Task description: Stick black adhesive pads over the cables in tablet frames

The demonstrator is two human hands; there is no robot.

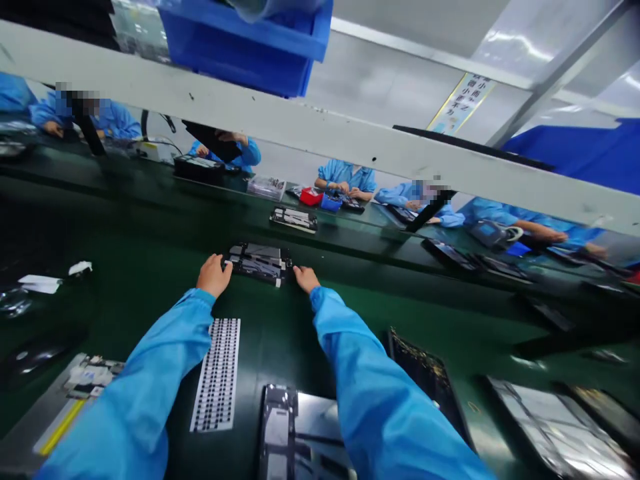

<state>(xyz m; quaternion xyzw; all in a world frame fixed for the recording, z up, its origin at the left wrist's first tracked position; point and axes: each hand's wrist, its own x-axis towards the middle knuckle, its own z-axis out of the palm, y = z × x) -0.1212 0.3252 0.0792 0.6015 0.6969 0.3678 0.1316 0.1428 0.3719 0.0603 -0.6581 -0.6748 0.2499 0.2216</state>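
Both arms, in blue sleeves, reach forward over the dark green bench. Between the hands lies an opened tablet-like device [257, 252] with grey battery-like panels and dark strips inside. My left hand [214, 275] grips its left end, thumb toward the device and fingers curled. At the right end, my right hand [306, 278] pinches the edge with thumb and fingers closed. The undersides of the fingers are hidden. Nearer to me, a white sheet with rows of small black pieces [216, 377] lies beside the left forearm. Another opened device [277, 433] sits partly under the right forearm.
A similar device [293, 219] lies on the bench beyond. More device panels [555, 420] lie at right; a grey plate with a yellow strip [60, 420] is at lower left. A white shelf beam [300, 127] with a blue bin [240, 43] crosses above. Several co-workers sit opposite.
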